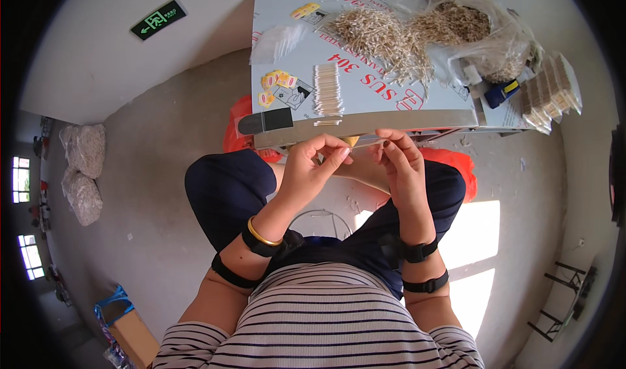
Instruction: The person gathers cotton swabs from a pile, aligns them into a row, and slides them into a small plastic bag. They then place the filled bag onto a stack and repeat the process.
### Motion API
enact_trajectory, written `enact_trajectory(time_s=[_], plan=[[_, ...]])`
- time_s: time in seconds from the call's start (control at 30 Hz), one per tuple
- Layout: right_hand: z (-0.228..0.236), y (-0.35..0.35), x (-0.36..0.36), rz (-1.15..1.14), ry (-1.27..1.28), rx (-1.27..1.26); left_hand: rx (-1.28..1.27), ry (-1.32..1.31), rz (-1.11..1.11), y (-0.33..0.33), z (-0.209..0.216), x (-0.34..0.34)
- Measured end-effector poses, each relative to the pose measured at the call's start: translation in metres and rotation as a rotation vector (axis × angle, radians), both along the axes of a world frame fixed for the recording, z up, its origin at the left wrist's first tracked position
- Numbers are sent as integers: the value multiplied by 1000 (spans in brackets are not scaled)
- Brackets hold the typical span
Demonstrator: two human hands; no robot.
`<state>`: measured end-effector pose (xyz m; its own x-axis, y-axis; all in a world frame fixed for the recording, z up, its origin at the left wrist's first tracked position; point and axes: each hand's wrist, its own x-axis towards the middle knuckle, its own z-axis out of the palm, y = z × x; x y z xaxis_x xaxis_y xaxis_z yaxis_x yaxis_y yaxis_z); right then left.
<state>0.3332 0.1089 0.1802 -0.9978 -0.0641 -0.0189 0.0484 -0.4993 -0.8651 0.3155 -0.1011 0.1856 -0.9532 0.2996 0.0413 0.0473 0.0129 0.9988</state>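
My left hand and my right hand are raised together just below the table's front edge. Fingertips of both hands pinch a thin pale strip stretched between them; a small yellow bit shows at its left end. What the strip is made of is too small to tell. On the table right above my hands lies a neat row of white sticks. A loose heap of thin wooden sticks lies farther back.
On the table are yellow stickers, small clear bags, a clear bag of sticks, a blue and yellow tool and stacked stick packs. A red bag lies under it. Two sacks and a cardboard box are on the floor at left.
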Motion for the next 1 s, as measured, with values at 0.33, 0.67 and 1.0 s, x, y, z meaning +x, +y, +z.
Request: enact_trajectory(time_s=[0.33,0.67,1.0], plan=[[-11,-7,-3,21,62,150,13,25,61,-7,-9,-2],[-22,-8,-9,-87,-48,237,-51,-1,59,-15,-32,-6],[-77,-13,-30,119,-90,773,-258,53,91,-22,-84,-23]])
